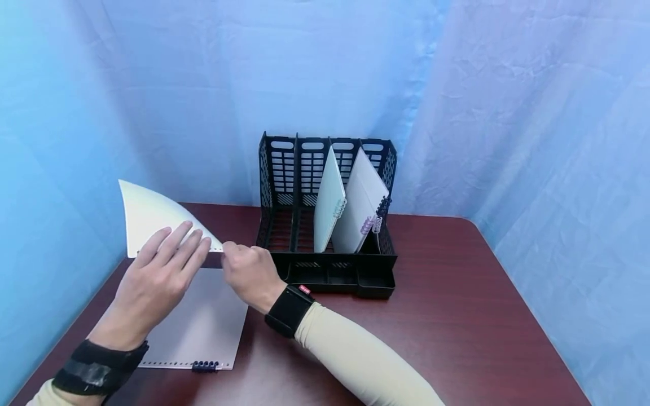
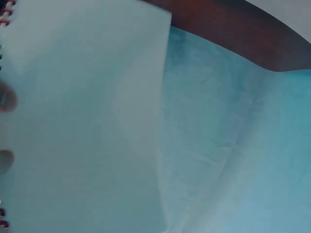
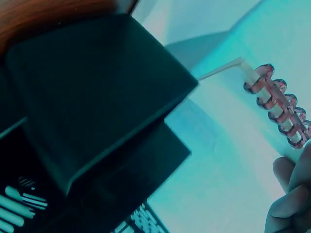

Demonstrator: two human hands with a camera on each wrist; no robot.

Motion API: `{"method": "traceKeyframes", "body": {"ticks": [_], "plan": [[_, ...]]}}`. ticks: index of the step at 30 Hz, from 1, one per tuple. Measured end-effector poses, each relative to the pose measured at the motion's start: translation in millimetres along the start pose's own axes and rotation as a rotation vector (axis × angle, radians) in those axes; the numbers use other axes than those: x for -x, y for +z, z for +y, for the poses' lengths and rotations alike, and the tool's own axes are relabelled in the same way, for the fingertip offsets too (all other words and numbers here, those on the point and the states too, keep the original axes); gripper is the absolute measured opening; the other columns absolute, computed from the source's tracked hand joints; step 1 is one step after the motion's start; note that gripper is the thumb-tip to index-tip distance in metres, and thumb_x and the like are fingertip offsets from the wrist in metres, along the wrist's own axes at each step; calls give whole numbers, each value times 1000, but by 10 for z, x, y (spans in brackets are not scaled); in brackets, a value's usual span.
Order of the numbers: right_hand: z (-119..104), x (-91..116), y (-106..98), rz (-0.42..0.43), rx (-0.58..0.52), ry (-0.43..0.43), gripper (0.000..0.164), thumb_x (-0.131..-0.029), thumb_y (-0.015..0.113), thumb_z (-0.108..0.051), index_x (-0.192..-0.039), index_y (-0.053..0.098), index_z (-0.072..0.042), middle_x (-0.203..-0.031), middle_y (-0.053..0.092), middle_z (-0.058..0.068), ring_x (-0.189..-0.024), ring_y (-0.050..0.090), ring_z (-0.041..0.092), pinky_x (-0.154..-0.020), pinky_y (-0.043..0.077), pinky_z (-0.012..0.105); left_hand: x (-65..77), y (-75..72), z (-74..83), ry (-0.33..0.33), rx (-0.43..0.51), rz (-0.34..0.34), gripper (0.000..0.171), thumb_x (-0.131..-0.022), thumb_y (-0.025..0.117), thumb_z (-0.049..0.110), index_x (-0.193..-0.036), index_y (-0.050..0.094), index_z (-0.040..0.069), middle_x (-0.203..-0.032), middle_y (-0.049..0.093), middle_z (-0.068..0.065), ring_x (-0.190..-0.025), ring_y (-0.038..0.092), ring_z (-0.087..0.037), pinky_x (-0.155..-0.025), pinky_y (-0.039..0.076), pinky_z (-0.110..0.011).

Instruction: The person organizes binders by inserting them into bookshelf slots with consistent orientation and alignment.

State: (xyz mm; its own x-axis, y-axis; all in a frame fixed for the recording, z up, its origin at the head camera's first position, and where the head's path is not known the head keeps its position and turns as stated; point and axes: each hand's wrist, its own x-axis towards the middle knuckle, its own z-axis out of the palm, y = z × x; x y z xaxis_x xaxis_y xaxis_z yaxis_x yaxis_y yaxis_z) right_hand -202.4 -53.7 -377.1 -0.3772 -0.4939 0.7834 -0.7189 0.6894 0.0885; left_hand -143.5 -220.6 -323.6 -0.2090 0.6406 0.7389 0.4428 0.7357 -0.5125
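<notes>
A pale loose-ring notebook [image 1: 152, 211] is held up at the left, its cover bowed and its ring edge low. My left hand [image 1: 159, 273] holds it near that edge, fingers over the near side, thumb hidden. My right hand [image 1: 251, 273] pinches its right corner. In the left wrist view the notebook's cover [image 2: 92, 116] fills the left half, two fingertips at its ring edge. Reddish clear rings [image 3: 279, 107] show beside my right fingers [image 3: 286, 194] in the right wrist view. Underneath, a grey notebook [image 1: 203, 316] with dark rings lies flat on the table.
A black desk organizer [image 1: 310, 256] with upright slots stands at the back centre. A pale green notebook [image 1: 327, 203] and a whitish notebook [image 1: 358, 203] lean in its right-hand slots. The dark red table [image 1: 472, 316] extends right, with blue curtains [image 1: 325, 67] behind it.
</notes>
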Motion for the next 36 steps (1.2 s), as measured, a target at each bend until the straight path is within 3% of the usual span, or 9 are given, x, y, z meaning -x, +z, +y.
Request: {"method": "traceKeyframes", "body": {"ticks": [4, 8, 10, 13, 17, 22, 27, 31, 36], "plan": [[109, 16, -133, 42, -66, 52, 19, -92, 53, -10, -73, 50, -12, -53, 44, -8, -42, 37, 0, -40, 33, 11, -63, 79, 60, -20, -83, 118, 39, -94, 38, -1, -127, 57, 6, -132, 55, -12, -122, 48, -28, -98, 37, -44], [201, 25, -286, 98, -177, 118, 18, -95, 50, -10, -77, 52, -9, -63, 58, -3, -51, 52, 2, -48, 42, 12, -73, 201, 132, -89, -129, 220, 53, -90, 47, 8, -140, 44, 23, -145, 41, 1, -130, 39, -21, -106, 29, -41], [248, 26, -363, 134, -223, 142, 17, -96, 49, -10, -79, 53, -9, -69, 61, -1, -56, 56, 3, -51, 43, 13, -75, 281, 157, -126, -82, 245, 54, -89, 50, 14, -142, 41, 23, -146, 38, -1, -130, 37, -24, -107, 28, -44], [318, 30, -465, 190, -250, 159, 18, -96, 50, -10, -78, 53, -9, -72, 61, 0, -61, 57, 4, -54, 44, 13, -66, 421, 171, -200, 76, 230, 50, -90, 50, 20, -138, 45, 10, -144, 40, -14, -128, 39, -35, -105, 31, -51], [404, 37, -581, 263, -274, 168, 20, -95, 51, -8, -75, 50, -9, -67, 54, -1, -61, 53, 2, -55, 45, 14, 34, 659, 225, -380, 258, 116, 58, -88, 54, 22, -138, 40, -3, -144, 37, -23, -126, 39, -40, -98, 36, -57], [513, 26, -714, 335, -267, 204, 21, -93, 52, -8, -72, 50, -9, -63, 50, -2, -59, 49, 3, -54, 46, 19, 191, 945, 412, -639, 343, -123, 66, -91, 56, 25, -146, 29, 1, -138, 45, -23, -118, 49, -36, -85, 47, -55], [613, 18, -829, 402, -256, 248, 24, -93, 53, -9, -70, 50, -10, -63, 50, -1, -55, 47, 5, -50, 45, 22, 201, 1146, 538, -843, 475, -360, 59, -98, 48, 31, -146, 29, 1, -131, 52, -24, -113, 53, -36, -82, 48, -54], [667, 26, -889, 446, -260, 263, 28, -93, 54, -8, -66, 47, -10, -60, 45, -2, -50, 43, 6, -46, 42, 21, 161, 1242, 561, -964, 572, -487, 56, -101, 40, 36, -141, 37, -3, -129, 53, -25, -111, 54, -38, -86, 46, -55], [737, 42, -942, 484, -239, 282, 27, -92, 54, -8, -67, 47, -10, -59, 44, -1, -50, 43, 7, -45, 41, 23, 123, 1311, 586, -1013, 626, -555, 50, -102, 40, 33, -136, 46, -3, -116, 62, -22, -92, 61, -33, -73, 49, -48]]}}
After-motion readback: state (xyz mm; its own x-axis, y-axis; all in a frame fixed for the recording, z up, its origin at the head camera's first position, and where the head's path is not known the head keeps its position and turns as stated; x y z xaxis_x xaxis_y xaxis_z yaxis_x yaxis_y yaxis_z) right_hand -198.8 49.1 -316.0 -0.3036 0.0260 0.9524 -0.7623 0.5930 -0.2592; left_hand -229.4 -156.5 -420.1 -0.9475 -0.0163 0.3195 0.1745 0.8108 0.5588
